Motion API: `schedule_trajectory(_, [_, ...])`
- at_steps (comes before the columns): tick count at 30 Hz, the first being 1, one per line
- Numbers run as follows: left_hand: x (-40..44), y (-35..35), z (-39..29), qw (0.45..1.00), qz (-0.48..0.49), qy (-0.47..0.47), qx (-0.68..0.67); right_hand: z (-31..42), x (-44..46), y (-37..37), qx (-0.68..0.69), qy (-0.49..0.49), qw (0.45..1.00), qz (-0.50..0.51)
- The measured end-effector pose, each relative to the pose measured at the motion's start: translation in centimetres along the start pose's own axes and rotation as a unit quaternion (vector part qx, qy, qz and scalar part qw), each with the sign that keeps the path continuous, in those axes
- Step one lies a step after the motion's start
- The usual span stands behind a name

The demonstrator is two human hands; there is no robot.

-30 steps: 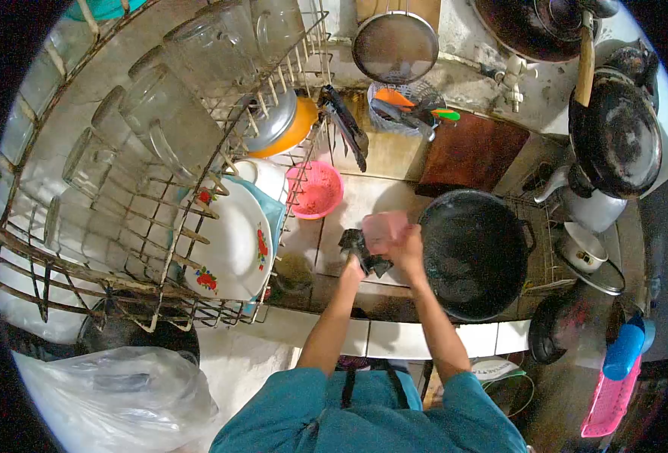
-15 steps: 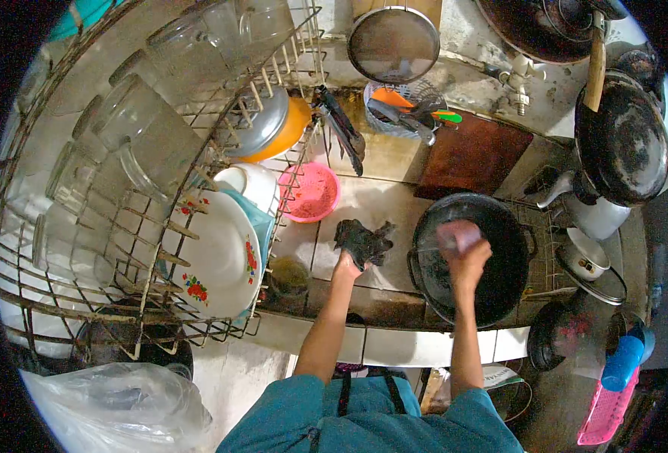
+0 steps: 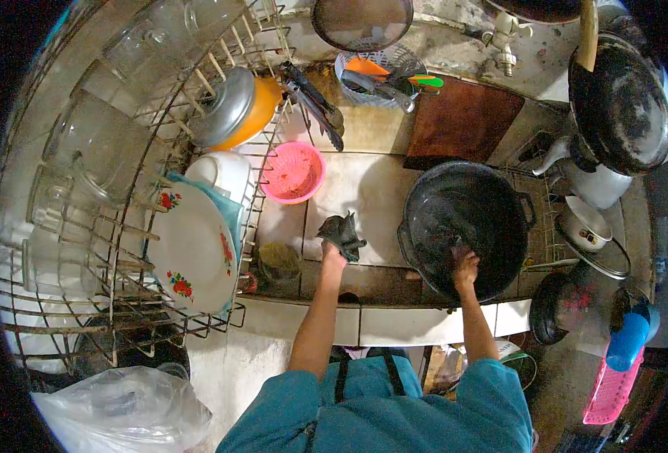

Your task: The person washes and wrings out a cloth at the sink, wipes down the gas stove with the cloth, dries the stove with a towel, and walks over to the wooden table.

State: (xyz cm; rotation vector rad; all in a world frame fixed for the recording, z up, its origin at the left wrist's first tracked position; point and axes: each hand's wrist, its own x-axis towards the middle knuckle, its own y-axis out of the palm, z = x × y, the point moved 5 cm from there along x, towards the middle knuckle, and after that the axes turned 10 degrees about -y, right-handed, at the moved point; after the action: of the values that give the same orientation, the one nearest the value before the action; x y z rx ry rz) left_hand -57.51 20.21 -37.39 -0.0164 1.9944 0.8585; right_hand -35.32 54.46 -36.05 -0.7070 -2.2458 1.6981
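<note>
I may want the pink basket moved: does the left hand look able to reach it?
Probably yes: only tiled counter shows between the left hand and the pink basket, just ahead and to its left. That hand holds a dark crumpled thing, though, so it might need emptying first.

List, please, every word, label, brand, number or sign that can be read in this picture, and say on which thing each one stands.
No text can be read.
White pot: a small mark on its side, too small to read.
Large plate: flower pattern, no letters seen.
Black pan: no writing seen.
</note>
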Motion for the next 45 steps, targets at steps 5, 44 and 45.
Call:
schedule_trajectory(5, [-0.7,1.1,0.0,0.917,0.371,-0.144,-0.02,1.4,-0.9,1.3,0.764,0.168,0.59,0.202])
schedule_trajectory(44, [-4.0,2.6,-1.4,0.99,0.025,0.082,0.114,-6.0,0.1,-6.7,0.395,0.247,0.883,-0.058])
schedule_trajectory(45, [-3.4,2.2,-1.2,0.986,0.011,0.09,0.14,-6.5,0.4,-4.4,0.37,0.248,0.893,-0.065])
